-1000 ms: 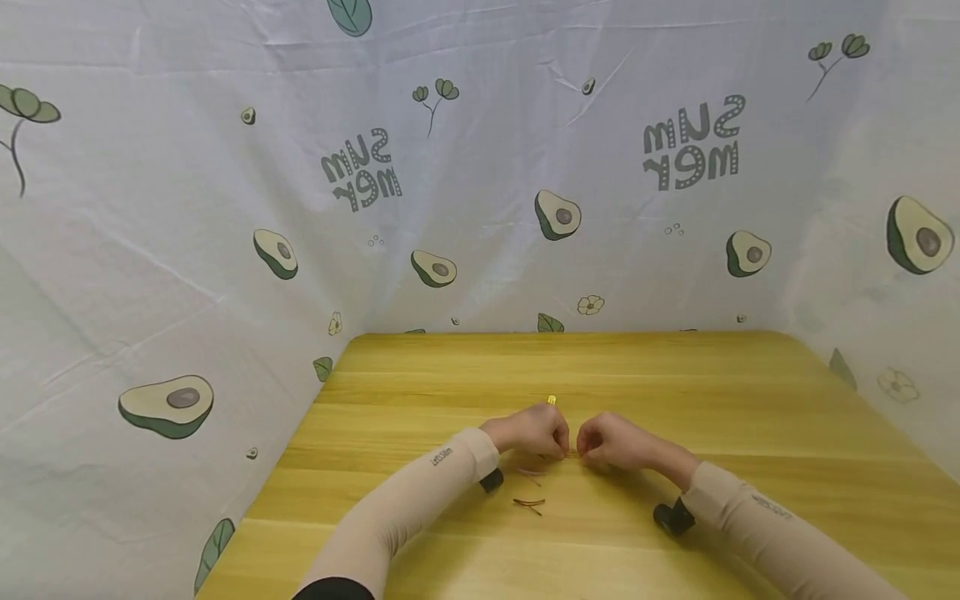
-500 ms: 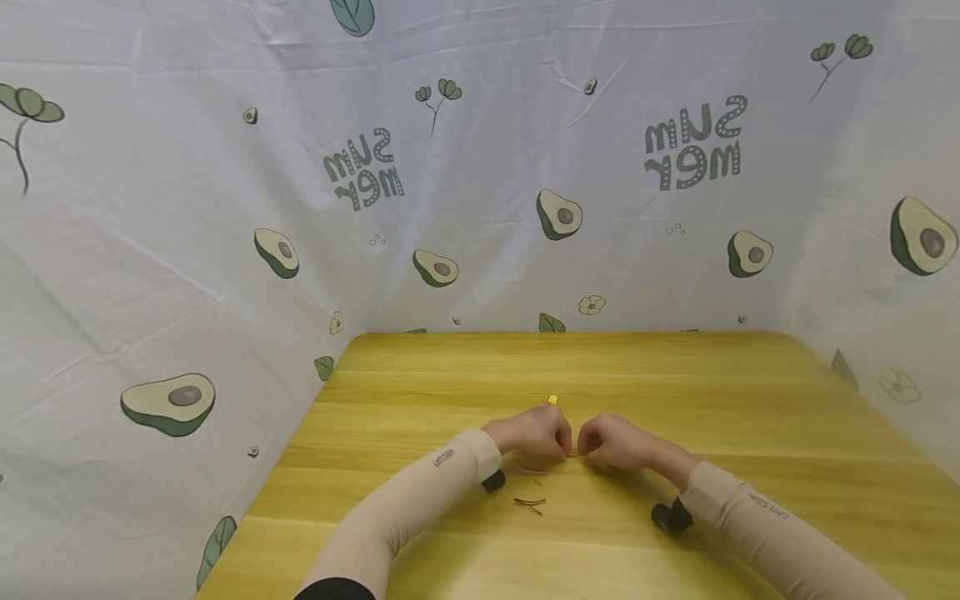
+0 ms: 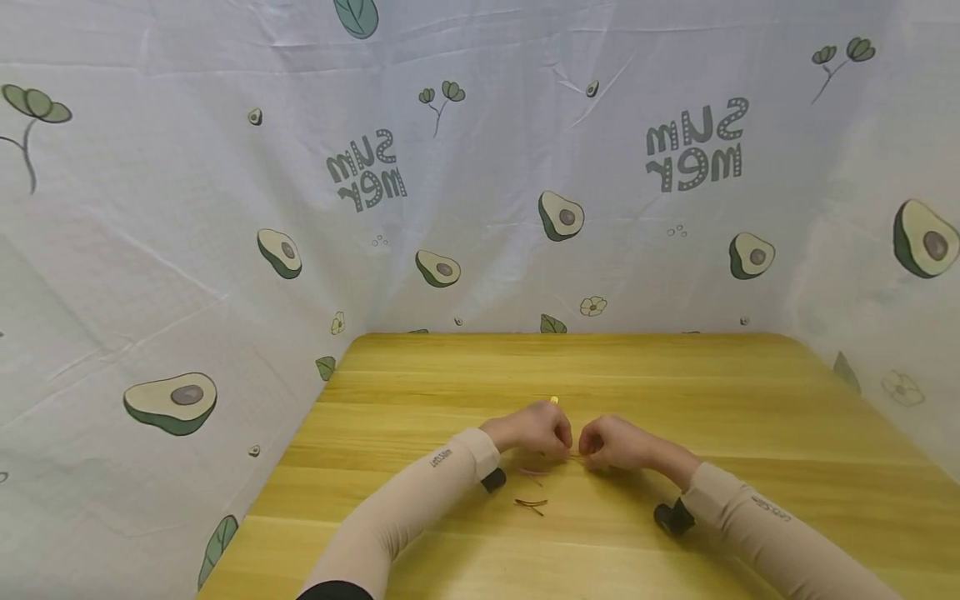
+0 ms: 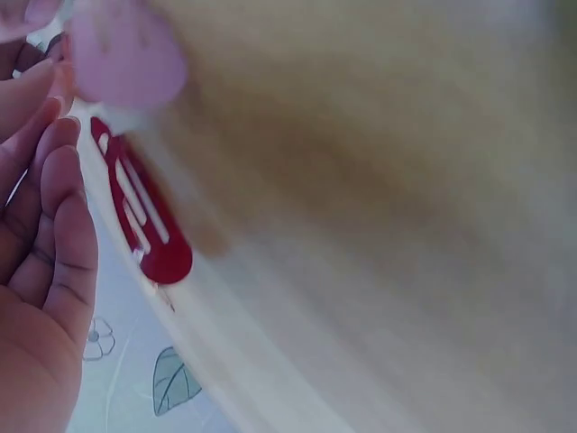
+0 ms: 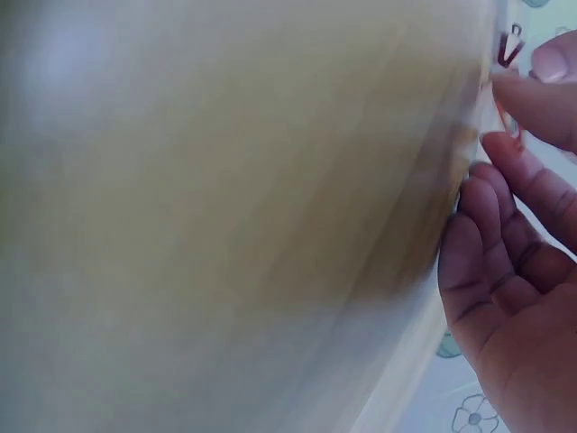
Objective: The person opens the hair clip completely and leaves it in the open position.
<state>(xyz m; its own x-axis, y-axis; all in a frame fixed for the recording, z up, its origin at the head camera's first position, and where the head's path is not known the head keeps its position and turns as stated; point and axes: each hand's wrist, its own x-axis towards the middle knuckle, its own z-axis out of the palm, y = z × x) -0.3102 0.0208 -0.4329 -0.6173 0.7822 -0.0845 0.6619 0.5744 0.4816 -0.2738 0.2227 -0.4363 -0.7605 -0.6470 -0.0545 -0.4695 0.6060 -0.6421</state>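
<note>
In the head view my left hand and right hand meet fingertip to fingertip low over the table. Between them is a thin orange snap hair clip, mostly covered by fingers. Thumb and forefinger of each hand pinch it. A pink clip lies close to the left hand, and a dark reddish clip lies nearer to me, its two parts spread apart. In the left wrist view a red snap clip with slots rests beyond a blurred pink clip.
A small yellow object shows just behind the left hand. The yellow wood-grain table reaches back to a white cloth printed with avocados, which also hangs at both sides. Dark wrist cameras sit beneath the sleeves.
The gap between the two hands narrows slightly, then stays nearly the same. Both hands keep pinching the clip in place, and the clips on the table have not moved.
</note>
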